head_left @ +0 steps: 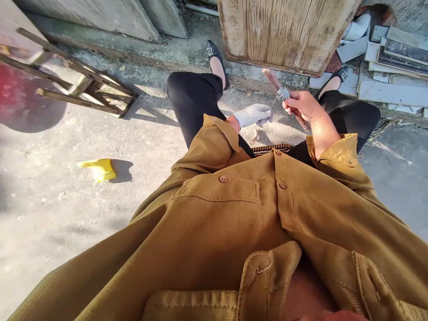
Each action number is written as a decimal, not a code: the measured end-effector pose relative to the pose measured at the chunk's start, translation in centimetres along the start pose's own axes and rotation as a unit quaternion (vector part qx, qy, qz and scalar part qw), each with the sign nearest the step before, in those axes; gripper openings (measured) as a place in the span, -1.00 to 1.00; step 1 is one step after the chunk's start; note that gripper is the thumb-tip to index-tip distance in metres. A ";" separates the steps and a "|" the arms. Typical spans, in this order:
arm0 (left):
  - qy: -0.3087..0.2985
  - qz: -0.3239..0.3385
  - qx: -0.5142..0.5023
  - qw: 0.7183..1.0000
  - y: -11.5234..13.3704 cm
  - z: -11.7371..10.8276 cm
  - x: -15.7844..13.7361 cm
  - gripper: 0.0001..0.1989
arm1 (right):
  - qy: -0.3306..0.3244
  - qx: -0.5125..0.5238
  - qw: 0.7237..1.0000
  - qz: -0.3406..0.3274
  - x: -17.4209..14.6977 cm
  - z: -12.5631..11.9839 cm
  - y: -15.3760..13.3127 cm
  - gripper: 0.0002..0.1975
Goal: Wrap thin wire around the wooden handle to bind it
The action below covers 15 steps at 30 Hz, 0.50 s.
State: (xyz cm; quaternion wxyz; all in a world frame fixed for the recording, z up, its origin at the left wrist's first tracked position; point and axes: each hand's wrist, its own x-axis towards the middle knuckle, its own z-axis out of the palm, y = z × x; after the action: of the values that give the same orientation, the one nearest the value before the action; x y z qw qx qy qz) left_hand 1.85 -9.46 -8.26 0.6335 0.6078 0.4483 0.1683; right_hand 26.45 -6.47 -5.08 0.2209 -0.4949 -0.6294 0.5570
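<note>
My right hand, bare, is closed around a rough brown stick. The stick slants between my knees, and one end pokes out below my palm. Wound around its middle, just past my fingers, is a coil of silvery wire. A thin strand runs from that coil down to my left hand, which wears a white knitted glove. Its fingers are pinched together on the strand, a short way left of the stick. The exact grip of the gloved fingertips is too small to make out.
A yellow glove-like item lies on the concrete ground at left. Beyond it a wooden frame lies on its side. A plank panel leans ahead of my feet. Stacked white boards or tiles sit at far right.
</note>
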 end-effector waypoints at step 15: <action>-0.032 0.041 0.082 0.995 1.3 -0.3 -0.8 -0.57 | -0.368 -0.277 0.881 0.111 0.3 -0.3 0.4 -0.76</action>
State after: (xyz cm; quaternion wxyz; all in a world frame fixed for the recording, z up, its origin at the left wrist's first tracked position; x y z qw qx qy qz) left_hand 1.61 -9.63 -6.72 0.5881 0.6807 0.4145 0.1376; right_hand 26.78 -6.10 -5.47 -0.2353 -0.3620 -0.7351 0.5227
